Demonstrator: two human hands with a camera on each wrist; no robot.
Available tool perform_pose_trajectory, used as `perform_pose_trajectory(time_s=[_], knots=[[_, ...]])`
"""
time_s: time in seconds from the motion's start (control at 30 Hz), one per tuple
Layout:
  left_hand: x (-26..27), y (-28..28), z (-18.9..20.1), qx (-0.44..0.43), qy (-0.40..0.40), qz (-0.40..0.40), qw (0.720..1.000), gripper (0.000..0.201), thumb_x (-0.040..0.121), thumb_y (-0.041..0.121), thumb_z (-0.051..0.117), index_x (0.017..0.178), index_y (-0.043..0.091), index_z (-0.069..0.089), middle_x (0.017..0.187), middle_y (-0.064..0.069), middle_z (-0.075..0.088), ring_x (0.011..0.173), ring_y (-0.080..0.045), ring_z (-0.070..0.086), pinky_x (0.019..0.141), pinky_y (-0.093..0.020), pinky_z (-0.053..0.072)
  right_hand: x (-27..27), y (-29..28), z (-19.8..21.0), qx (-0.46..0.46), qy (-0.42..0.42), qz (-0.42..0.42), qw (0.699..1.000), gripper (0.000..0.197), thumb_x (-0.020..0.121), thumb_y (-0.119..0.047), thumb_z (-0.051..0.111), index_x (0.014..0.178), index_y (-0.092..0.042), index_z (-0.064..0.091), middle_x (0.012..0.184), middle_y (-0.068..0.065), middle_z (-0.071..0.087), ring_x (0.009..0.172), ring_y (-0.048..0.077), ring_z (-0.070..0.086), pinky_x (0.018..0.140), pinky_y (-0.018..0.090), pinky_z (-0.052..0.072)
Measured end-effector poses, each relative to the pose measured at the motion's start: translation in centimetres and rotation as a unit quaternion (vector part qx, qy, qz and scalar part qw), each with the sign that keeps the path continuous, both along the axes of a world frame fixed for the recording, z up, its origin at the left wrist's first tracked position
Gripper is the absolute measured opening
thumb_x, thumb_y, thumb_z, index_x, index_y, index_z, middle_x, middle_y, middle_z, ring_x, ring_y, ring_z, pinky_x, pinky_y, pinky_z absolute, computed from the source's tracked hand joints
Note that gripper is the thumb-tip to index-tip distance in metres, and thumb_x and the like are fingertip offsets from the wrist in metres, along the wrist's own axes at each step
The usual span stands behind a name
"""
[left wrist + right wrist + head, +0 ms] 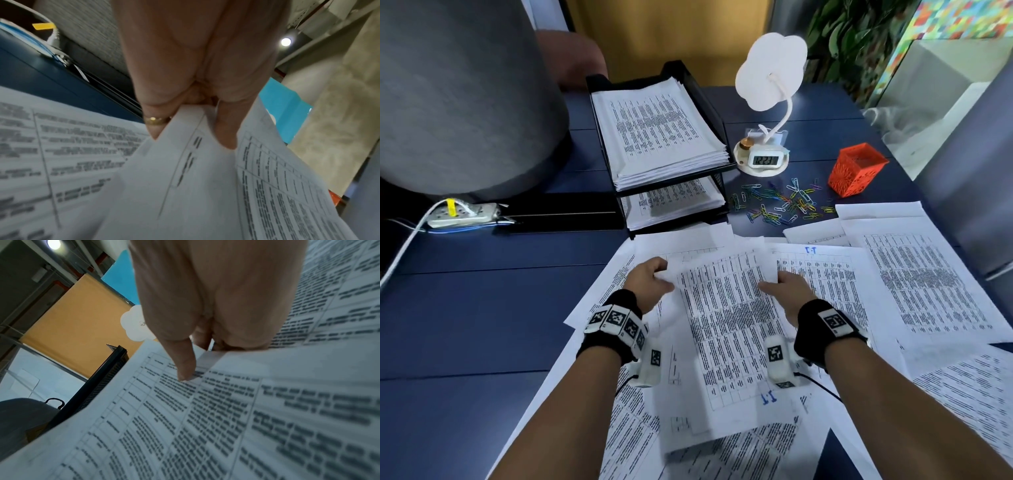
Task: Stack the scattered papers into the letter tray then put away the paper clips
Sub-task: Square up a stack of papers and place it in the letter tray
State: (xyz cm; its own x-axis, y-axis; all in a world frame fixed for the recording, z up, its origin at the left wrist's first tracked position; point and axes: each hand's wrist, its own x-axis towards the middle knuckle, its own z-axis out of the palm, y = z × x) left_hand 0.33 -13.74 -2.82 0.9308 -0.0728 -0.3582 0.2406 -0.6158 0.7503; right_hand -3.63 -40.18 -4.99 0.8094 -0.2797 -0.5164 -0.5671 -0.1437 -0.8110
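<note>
Papers [726,318] lie scattered over the desk [482,308] on the near side of the tray [690,89], and a small batch of them is held up between both hands. The left hand [649,279] pinches the batch's left edge, thumb on top and fingers curled beneath; the right hand [786,289] grips the right edge the same way. The tray's top tier already carries a thick stack, and the lower tier holds some sheets too. Clips [779,202] lie spread just to the right of the tray, with the red cup [858,169] beyond them.

The risk I see is in the batch itself: its sheets are not squared, and corners stick out at the far end. Lifted toward the tray like that, a loose sheet could slide out and fall back among the rest, or catch on the tray's front lip and crumple. The top stack is high and fans a little, so a careless drop could push it askew. A low swing to the right of the tray could also sweep clips about.

Only the head view shows the tray, the clips and how much paper is still out. The left wrist view shows what it hides: the thumb [224,126] pressed on the top sheet, a ringed finger [156,121] under it, and two sheets splitting apart at the grip. The right wrist view shows the thumb [183,360] flat on the print, with the tray's dark edge [98,382] behind the paper.
</note>
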Motion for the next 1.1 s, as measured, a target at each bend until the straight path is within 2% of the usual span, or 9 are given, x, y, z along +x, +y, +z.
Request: perform_pose_trajectory(time_s=[0.1,0.27,0.37,0.47,0.53,0.7,0.83,1.0,1.1], knots=[[-0.2,0.5,0.7,-0.078,-0.014,0.044,0.996,0.036,0.084,0.005,0.067,0.116,0.016,0.055,0.075,-0.001,0.049,0.053,-0.014,0.042,0.044,-0.017,0.038,-0.4,0.0,0.5,0.029,-0.003,0.005,1.0,0.028,0.089,-0.003,0.06,0.117,0.003,0.059,0.108,0.014,0.063,0.1,0.025,0.058,0.087,0.032,0.041],[-1.1,2.3,-0.6,-0.145,-0.001,0.176,0.974,0.05,0.079,0.015,0.076,0.12,0.018,0.047,0.101,-0.003,0.056,0.087,-0.021,0.059,0.078,-0.035,0.053,-0.6,-0.1,0.7,0.02,-0.003,-0.001,1.0,0.025,0.094,-0.004,0.053,0.118,0.003,0.056,0.116,0.014,0.06,0.102,0.023,0.053,0.09,0.032,0.038],[-1.8,2.4,-2.0,-0.157,0.084,0.196,0.964,0.021,0.088,0.014,0.066,0.104,0.006,0.055,0.084,-0.01,0.06,0.064,-0.019,0.056,0.054,-0.028,0.048,-0.6,-0.2,0.9,0.019,0.005,0.0,1.0,0.026,0.097,-0.007,0.049,0.12,0.003,0.055,0.118,0.013,0.059,0.103,0.023,0.052,0.09,0.032,0.037],[-2.2,2.3,-3.0,-0.106,0.047,0.187,0.976,0.017,0.092,0.018,0.057,0.076,0.01,0.059,0.072,-0.011,0.056,0.059,-0.023,0.05,0.061,-0.034,0.045,-0.5,-0.1,1.2,0.009,0.012,0.001,1.0,0.033,0.1,-0.012,0.044,0.129,0.0,0.05,0.13,0.012,0.054,0.119,0.027,0.049,0.094,0.031,0.034],[-2.3,2.3,-2.9,-0.076,0.025,0.198,0.977,0.018,0.094,0.023,0.051,0.079,0.013,0.056,0.07,-0.007,0.055,0.065,-0.024,0.05,0.068,-0.038,0.048,-0.5,-0.1,1.4,-0.004,0.021,0.005,1.0,0.036,0.101,-0.014,0.041,0.134,0.0,0.046,0.135,0.013,0.05,0.126,0.029,0.045,0.095,0.029,0.032],[-2.2,1.8,-2.4,-0.087,0.008,0.203,0.975,0.016,0.097,0.022,0.043,0.084,0.014,0.048,0.07,-0.003,0.047,0.06,-0.018,0.042,0.061,-0.03,0.039,-0.3,0.1,1.8,0.002,0.032,0.011,0.999,0.036,0.101,-0.015,0.041,0.134,-0.001,0.046,0.139,0.013,0.049,0.128,0.028,0.044,0.099,0.031,0.033],[-2.6,-0.1,-2.1,-0.168,-0.023,0.202,0.965,0.016,0.097,0.03,0.041,0.084,0.024,0.048,0.076,0.0,0.045,0.074,-0.021,0.043,0.075,-0.036,0.041,-0.3,0.4,2.7,0.022,0.042,0.015,0.999,0.04,0.102,-0.02,0.041,0.138,-0.004,0.043,0.144,0.01,0.043,0.133,0.027,0.039,0.101,0.03,0.031],[-3.6,-2.4,-1.3,-0.176,-0.017,0.169,0.97,0.034,0.095,0.042,0.05,0.115,0.015,0.041,0.101,0.001,0.052,0.09,-0.017,0.053,0.085,-0.037,0.049,0.0,0.8,2.8,0.029,0.03,-0.045,0.998,0.044,0.1,-0.021,0.044,0.139,-0.001,0.039,0.145,0.017,0.042,0.131,0.035,0.042,0.106,0.041,0.036],[-3.5,-2.4,-1.6,-0.128,-0.023,0.144,0.981,0.019,0.094,0.024,0.056,0.095,0.009,0.045,0.088,-0.005,0.048,0.086,-0.021,0.05,0.088,-0.041,0.047,-0.1,0.9,2.9,0.047,0.027,-0.054,0.997,0.041,0.1,-0.016,0.042,0.138,0.0,0.04,0.145,0.017,0.041,0.133,0.035,0.04,0.108,0.042,0.034]])
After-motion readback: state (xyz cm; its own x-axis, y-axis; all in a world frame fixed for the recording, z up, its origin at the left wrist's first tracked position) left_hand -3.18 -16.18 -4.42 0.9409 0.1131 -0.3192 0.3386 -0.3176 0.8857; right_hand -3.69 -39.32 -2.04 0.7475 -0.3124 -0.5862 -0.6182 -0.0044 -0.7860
